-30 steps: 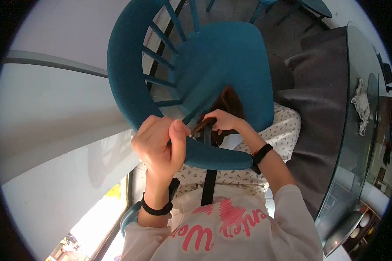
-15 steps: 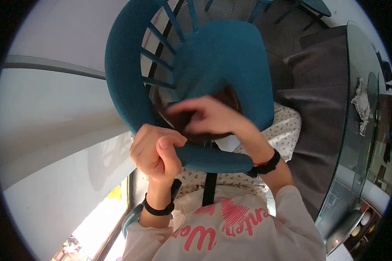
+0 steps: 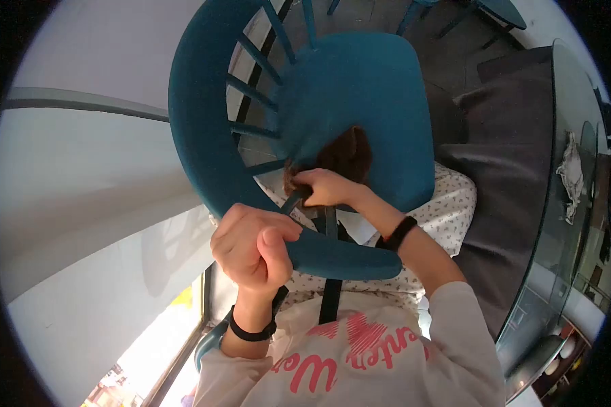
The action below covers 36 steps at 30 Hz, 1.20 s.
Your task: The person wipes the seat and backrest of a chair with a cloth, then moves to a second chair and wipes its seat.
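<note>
A teal chair [image 3: 360, 74] with a curved back rail and spindles stands in front of my body. My left hand [image 3: 252, 245] is closed over the curved rail, thumb on top. With my right hand [image 3: 327, 188] I grip a brown cloth [image 3: 348, 152] at the lower end of a spindle near the seat's edge. Part of the cloth is bunched under my fingers, and the rest spreads over the seat. My fingertips are partly hidden in the cloth.
To the right is a glass-topped table [image 3: 543, 224] with a dark grey cloth [image 3: 506, 163] hanging beside it. A crumpled pale cloth [image 3: 571, 178] lies on the glass. A white wall panel [image 3: 95, 176] runs along the left. More teal chair parts [image 3: 499, 12] show at the top.
My right hand, blurred before, now shows clearly with its fingers closed on the brown cloth by the spindle. The view shifted slightly, and my left hand stays on the rail.
</note>
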Motion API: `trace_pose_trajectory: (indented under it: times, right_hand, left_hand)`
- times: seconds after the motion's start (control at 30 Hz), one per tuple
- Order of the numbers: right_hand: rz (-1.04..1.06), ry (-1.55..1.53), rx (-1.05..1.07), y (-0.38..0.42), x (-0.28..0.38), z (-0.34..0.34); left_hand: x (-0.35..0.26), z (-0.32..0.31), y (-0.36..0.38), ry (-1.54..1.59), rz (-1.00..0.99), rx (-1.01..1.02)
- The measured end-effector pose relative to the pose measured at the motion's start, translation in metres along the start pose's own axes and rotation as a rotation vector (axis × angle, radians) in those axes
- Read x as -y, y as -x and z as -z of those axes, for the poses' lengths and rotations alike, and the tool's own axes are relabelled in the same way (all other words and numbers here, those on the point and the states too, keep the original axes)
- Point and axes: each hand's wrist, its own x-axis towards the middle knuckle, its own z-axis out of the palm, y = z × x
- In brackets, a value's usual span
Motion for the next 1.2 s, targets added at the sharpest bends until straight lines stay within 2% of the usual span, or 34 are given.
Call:
trace_pose_trajectory:
  times: [0.17, 0.27, 0.33, 0.43, 0.57, 0.63, 0.77, 0.83, 0.87, 0.93, 0.97, 1.07, 1.1, 1.17, 1.2]
  right_hand:
    - [-0.110, 0.134, 0.127, -0.013, -0.028, -0.001]
    - [-0.136, 0.101, 0.090, -0.012, -0.033, -0.001]
    - [-0.122, 0.093, 0.007, -0.008, -0.032, -0.007]
    - [-0.183, -0.018, 0.027, 0.000, -0.012, 0.000]
    - [-0.188, 0.022, -0.016, 0.008, 0.004, 0.002]
    - [-0.105, -0.358, -0.011, 0.023, 0.010, 0.010]
    - [-0.168, -0.518, -0.094, 0.061, 0.055, 0.045]
    - [0.041, -0.752, -0.082, 0.083, 0.073, 0.061]
    - [0.039, -0.747, -0.080, 0.092, 0.083, 0.067]
    - [-0.020, -0.550, 0.028, 0.104, 0.097, 0.074]
    - [-0.020, -0.549, 0.029, 0.106, 0.096, 0.069]
    - [-0.254, -0.860, -0.212, 0.118, 0.077, 0.037]
    - [-0.255, -0.860, -0.212, 0.115, 0.070, 0.029]
    - [0.047, -0.192, -0.217, 0.102, 0.059, 0.011]
    - [0.050, -0.193, -0.212, 0.096, 0.053, 0.003]
  left_hand:
    - [0.000, 0.001, 0.001, -0.016, -0.020, 0.010]
    - [0.003, -0.001, 0.001, -0.019, -0.025, 0.006]
    - [0.004, -0.001, 0.005, 0.041, 0.044, -0.043]
    - [0.003, -0.002, 0.002, 0.051, 0.042, -0.045]
    - [0.005, -0.002, 0.001, 0.015, -0.016, -0.023]
    - [0.005, -0.002, -0.002, 0.025, -0.037, 0.010]
    - [0.003, -0.004, -0.004, 0.021, 0.037, 0.058]
    - [0.004, -0.006, -0.004, 0.047, 0.047, 0.004]
    - [0.004, -0.004, -0.003, 0.051, 0.048, -0.001]
    - [0.003, 0.001, -0.003, 0.003, 0.009, 0.080]
    - [0.003, 0.001, -0.003, 0.003, 0.009, 0.078]
    - [0.001, -0.002, -0.004, 0.029, -0.003, 0.041]
    - [0.000, -0.001, -0.005, 0.023, -0.004, 0.036]
    - [-0.001, -0.001, -0.004, 0.014, -0.001, 0.030]
    - [0.000, 0.000, -0.002, 0.027, 0.014, 0.031]
